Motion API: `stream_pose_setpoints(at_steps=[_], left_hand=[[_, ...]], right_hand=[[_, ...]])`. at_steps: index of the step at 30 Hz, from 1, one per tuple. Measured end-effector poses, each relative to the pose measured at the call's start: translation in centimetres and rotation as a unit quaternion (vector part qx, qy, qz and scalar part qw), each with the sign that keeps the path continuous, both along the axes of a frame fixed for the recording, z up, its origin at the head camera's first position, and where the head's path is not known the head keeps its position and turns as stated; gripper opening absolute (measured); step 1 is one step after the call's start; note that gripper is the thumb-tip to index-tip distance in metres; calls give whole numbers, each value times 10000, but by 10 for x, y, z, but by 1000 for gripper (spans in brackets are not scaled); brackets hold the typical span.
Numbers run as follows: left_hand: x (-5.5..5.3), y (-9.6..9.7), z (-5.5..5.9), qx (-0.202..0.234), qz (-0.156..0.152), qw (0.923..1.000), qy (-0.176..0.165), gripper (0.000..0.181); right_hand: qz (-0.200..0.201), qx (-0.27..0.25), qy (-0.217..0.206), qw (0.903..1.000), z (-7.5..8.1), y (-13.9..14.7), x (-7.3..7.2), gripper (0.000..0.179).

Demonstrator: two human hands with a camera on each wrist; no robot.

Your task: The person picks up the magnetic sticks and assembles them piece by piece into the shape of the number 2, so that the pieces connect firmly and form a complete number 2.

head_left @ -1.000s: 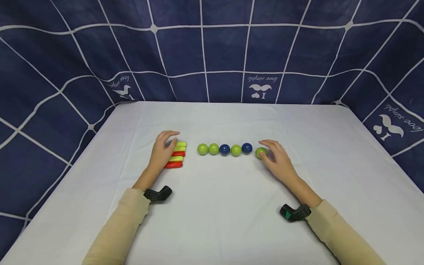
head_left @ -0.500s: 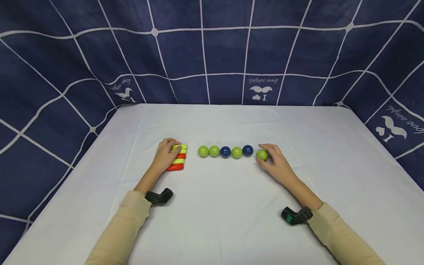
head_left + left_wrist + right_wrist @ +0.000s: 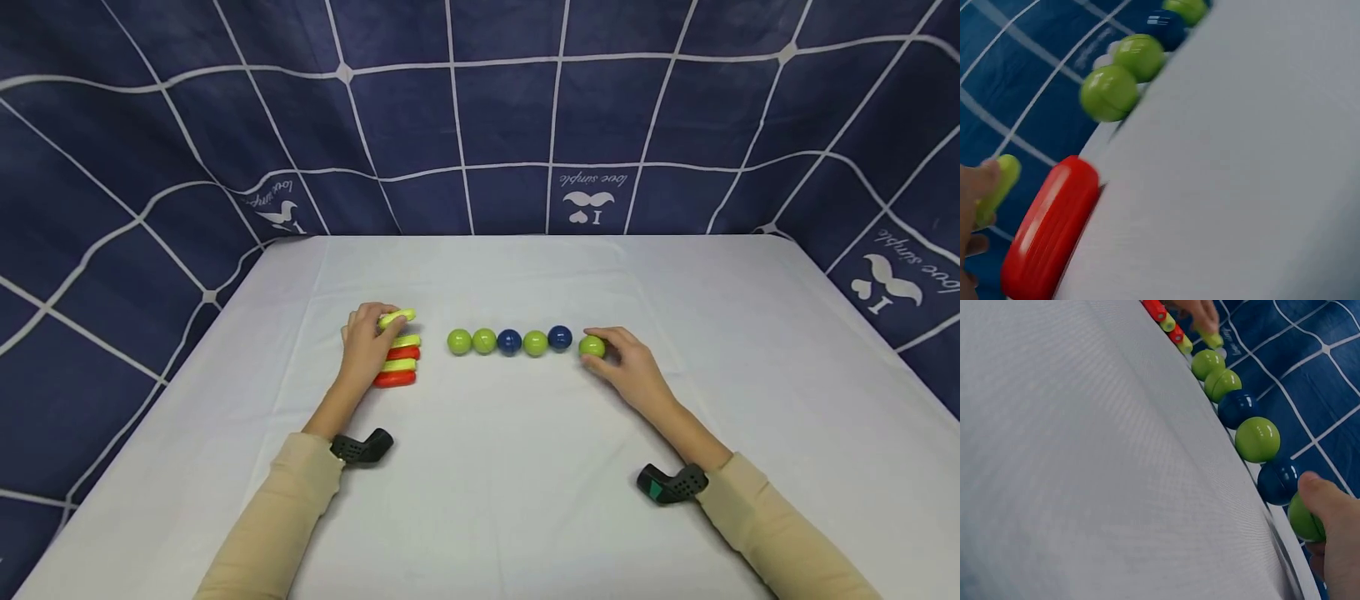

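Note:
My left hand (image 3: 365, 340) pinches a short yellow-green stick (image 3: 397, 317) between thumb and fingers, raised above the table. Below it on the cloth, short red and yellow-green sticks lie stacked side by side; the nearest is a red stick (image 3: 395, 378), partly behind the hand. The left wrist view shows this red stick (image 3: 1050, 231) up close. My right hand (image 3: 630, 367) grips a glossy green ball (image 3: 592, 347), thumb on the near side and fingers on the far side. That ball sits at the right end of a row, a small gap from a dark blue ball (image 3: 559, 337).
The row continues leftward with a green ball (image 3: 536, 342), another blue ball (image 3: 509, 342) and two more green balls, the leftmost green ball (image 3: 459, 342) near the sticks. A white cloth covers the table (image 3: 487, 467). A navy checked curtain (image 3: 510, 108) hangs behind it.
My left hand has come down on the farthest yellow-green stick, taken hold of it and lifted it off the others. The right fingers have closed round the green ball.

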State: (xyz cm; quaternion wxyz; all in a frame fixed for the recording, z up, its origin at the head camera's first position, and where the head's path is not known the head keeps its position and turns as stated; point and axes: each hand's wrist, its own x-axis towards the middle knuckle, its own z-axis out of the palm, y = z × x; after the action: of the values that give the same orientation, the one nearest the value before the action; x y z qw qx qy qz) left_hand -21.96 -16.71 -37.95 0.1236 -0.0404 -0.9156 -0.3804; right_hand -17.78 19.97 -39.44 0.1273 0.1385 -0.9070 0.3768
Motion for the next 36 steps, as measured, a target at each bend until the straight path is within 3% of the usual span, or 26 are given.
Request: stream_pose_setpoints(at_steps=[3, 6, 11, 15, 18, 22, 29, 36], left_hand=[[7, 15, 12, -15, -49, 9988, 481, 31], [16, 36, 22, 141, -462, 9972, 572, 29], [31, 67, 24, 452, -1202, 9917, 41, 27], [39, 83, 13, 425, -1523, 9863, -472, 24], [43, 90, 4, 340, -1697, 9824, -698, 22], [46, 95, -3, 423, -1717, 9806, -845, 21], [42, 99, -7, 773, -1463, 9814, -978, 21], [38, 109, -9, 900, -1743, 9757, -977, 22]], right_hand=[[-21, -216, -12, 9998, 1, 0, 0, 43], [38, -585, -292, 9978, 0, 0, 0, 45], [330, -1012, -800, 9911, -1, -1, -1, 45], [686, -1014, -917, 9882, -2, -2, 0, 45], [742, -649, -944, 9906, -2, -3, 1, 43], [636, -279, -1035, 9922, -2, -4, 3, 43], [949, -764, -1450, 9819, -5, -17, 3, 43], [1059, -864, -1459, 9798, -4, -26, 2, 43]])
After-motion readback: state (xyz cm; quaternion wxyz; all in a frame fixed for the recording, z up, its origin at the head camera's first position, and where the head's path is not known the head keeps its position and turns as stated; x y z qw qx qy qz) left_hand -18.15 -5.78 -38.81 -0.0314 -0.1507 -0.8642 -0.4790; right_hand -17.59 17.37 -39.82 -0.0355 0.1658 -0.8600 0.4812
